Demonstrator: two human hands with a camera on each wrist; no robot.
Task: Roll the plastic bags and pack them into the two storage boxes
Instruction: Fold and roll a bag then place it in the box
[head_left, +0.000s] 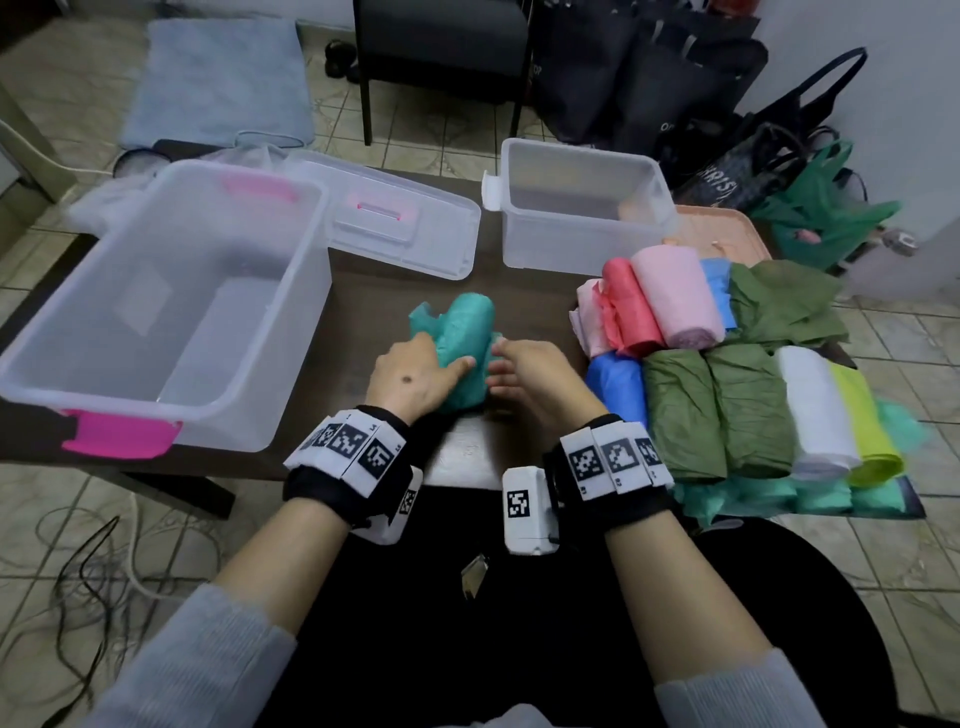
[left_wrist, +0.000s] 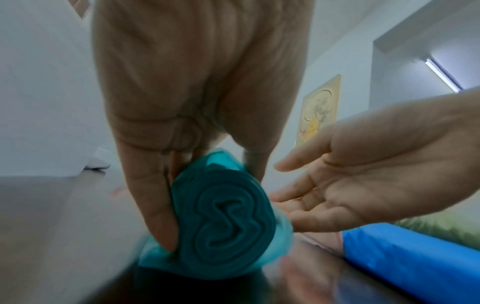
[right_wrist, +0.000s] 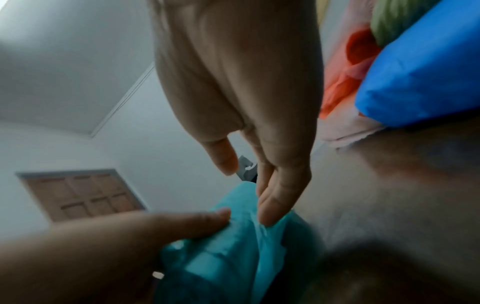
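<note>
A teal plastic bag roll (head_left: 465, 348) lies on the dark table between the two boxes. My left hand (head_left: 418, 374) grips it, thumb on one side and fingers curled behind; the left wrist view shows the roll's spiral end (left_wrist: 223, 226) inside that grip. My right hand (head_left: 522, 371) is open, and in the right wrist view its straight fingertips (right_wrist: 270, 216) touch the teal bag (right_wrist: 233, 253) beside the left thumb. The large clear box with pink latches (head_left: 306, 312) stands at the left and the smaller clear box (head_left: 571, 244) at the back right. Neither holds a bag.
A clear lid with a pink handle (head_left: 395, 218) leans beside the large box. Several rolled and folded bags (head_left: 727, 395), pink, red, blue, green, white and yellow, fill the table's right side. A chair, dark tote bags and cables are on the floor around.
</note>
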